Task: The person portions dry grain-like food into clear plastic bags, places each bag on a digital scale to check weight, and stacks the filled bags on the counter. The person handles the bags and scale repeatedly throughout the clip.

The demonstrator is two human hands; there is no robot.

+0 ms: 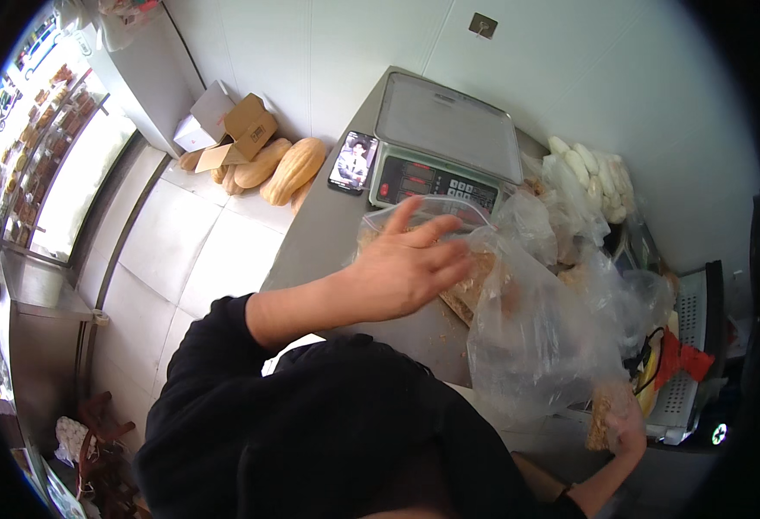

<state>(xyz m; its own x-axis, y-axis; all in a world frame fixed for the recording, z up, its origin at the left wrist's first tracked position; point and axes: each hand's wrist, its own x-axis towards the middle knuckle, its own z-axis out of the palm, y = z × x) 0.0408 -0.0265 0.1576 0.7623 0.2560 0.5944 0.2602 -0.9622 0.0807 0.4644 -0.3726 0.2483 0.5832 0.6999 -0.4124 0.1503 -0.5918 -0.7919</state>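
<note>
My left hand (410,264) is above the steel counter, fingers spread and apart, just over a clear zip bag (475,206). Light-brown crumbly slabs (459,304) lie below and beside it, partly covered by the hand and plastic. At the lower right, my right hand (629,431) grips a crumbly light-brown slab (605,417), whose exact kind I cannot tell. A large clear plastic bag (536,346) spreads between the two hands, its lower end close to the held slab.
Behind the bags stands a weighing scale (445,121), with a phone (353,162) at its left. Bagged white, elongated pieces (592,177) are to the right, beyond a perforated grey tray (689,346). Squashes (293,170) and an open carton (246,130) sit on the floor.
</note>
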